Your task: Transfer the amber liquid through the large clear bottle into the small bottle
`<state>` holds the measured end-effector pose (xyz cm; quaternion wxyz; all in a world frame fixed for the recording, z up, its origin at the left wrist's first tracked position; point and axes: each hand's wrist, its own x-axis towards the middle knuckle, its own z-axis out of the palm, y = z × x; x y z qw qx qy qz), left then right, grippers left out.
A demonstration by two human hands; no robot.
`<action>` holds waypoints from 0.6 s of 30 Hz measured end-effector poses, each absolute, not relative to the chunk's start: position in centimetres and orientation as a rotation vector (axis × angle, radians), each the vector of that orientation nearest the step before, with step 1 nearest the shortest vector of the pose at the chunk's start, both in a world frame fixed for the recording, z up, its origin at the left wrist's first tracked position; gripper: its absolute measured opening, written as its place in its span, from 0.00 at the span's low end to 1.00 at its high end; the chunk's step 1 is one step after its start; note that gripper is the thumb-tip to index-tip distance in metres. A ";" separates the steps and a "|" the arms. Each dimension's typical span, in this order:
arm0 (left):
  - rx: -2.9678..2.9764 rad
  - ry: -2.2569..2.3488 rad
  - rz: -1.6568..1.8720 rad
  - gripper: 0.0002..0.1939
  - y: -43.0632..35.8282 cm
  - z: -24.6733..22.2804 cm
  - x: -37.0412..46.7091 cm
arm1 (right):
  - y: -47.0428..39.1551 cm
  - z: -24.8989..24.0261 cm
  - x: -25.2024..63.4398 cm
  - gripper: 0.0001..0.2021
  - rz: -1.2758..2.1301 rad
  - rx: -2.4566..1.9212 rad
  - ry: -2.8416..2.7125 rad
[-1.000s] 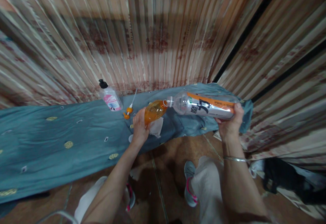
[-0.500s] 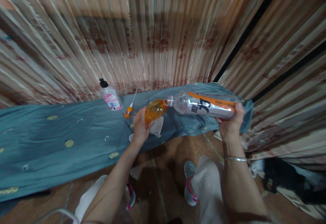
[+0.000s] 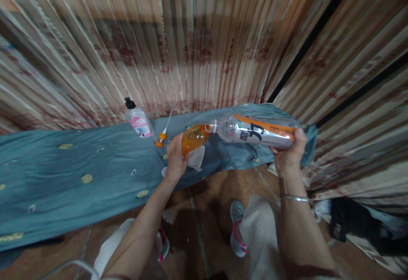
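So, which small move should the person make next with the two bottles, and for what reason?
I would probably raise the base of the large bottle slightly with the right hand, while the left hand steadies the orange bottle. Their open ends seem to meet, and more tilt may help any liquid run across; whether any is flowing, I cannot tell.

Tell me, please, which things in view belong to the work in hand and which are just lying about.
Work in hand:
orange bottle, in the left hand
clear bottle, in the right hand, necks meeting
orange pump, probably the orange bottle's

Apparently just lying about:
pink-labelled bottle, beside the pump
white scrap, near the left hand
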<state>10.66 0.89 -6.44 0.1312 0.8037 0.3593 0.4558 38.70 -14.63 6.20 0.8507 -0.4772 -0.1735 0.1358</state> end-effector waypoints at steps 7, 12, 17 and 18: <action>2.320 1.068 1.309 0.35 0.9 -6.3 10.7 | -14.6 6.1 38.8 0.22 0.292 -1.000 -0.374; 2.317 1.073 1.304 0.35 0.8 -6.3 10.7 | -14.6 6.2 38.8 0.23 0.293 -0.997 -0.399; 2.319 1.075 1.302 0.34 0.7 -6.2 10.7 | -14.7 6.3 38.7 0.23 0.287 -1.003 -0.391; 2.317 1.075 1.298 0.35 0.8 -6.2 10.7 | -14.7 6.3 38.7 0.22 0.290 -1.002 -0.390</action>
